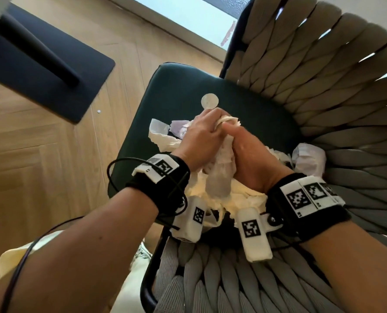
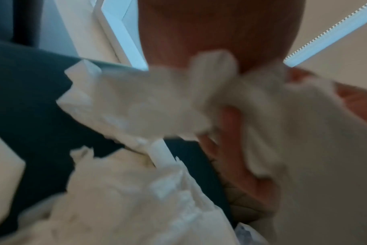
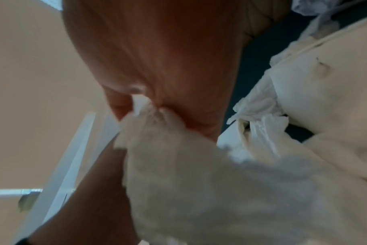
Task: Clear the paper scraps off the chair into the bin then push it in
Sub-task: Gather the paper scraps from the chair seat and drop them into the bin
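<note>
A wad of scraps is clenched between left hand and right hand, fingers curled tight, probably for one lift off the chair seat, where more lie left and right (bin unseen)

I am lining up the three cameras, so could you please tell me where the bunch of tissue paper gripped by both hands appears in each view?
Head: the bunch of tissue paper hangs at centre, between the left hand and the right hand.
Left wrist: upper centre to right edge, blurred.
Right wrist: centre down to the bottom edge, blurred.
Shared landmark: the dark green seat cushion.
</note>
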Motion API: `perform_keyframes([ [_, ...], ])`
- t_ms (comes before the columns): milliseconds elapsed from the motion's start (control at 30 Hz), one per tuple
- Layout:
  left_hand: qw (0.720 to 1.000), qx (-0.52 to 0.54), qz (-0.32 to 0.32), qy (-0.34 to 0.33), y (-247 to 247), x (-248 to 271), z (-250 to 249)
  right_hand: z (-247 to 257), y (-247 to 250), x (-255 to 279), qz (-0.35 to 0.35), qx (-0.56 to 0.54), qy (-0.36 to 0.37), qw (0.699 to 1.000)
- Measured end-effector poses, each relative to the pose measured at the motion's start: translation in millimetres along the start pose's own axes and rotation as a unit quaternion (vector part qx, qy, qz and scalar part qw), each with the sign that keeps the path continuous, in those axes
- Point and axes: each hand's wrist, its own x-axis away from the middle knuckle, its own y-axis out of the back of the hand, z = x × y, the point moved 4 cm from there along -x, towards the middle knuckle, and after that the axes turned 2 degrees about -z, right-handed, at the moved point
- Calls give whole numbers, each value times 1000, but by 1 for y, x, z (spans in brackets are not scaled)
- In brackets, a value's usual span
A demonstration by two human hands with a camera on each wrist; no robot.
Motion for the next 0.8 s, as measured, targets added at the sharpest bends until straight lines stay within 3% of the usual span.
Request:
perform_keyframes([
  [67,997,-68,40,13,5,-1,5,2,7,-3,-33,49,-1,998],
  [200,990,-80,96,68,30,10,22,4,13,-5,-61,160,7,985],
  [300,968,-216,105,78,52,28,43,0,18,-8,-94,237,24,967],
  [367,910,-371,165,90,53,42,64,-4,21,-9,-101,271,20,957],
  [467,775,-569,264,81,39,63,101,-7,25,-10,-107,291,17,951],
  [500,754,-597,266,66,35,67,110,-8,26,-10,-112,295,14,949],
  [533,747,-610,257,53,32,68,116,-8,28,-10,-116,299,13,947],
  [667,768,-590,243,56,33,65,118,-5,33,-9,-128,307,9,943],
  [800,820,-539,189,-8,54,56,76,2,38,-6,-149,329,16,932],
])
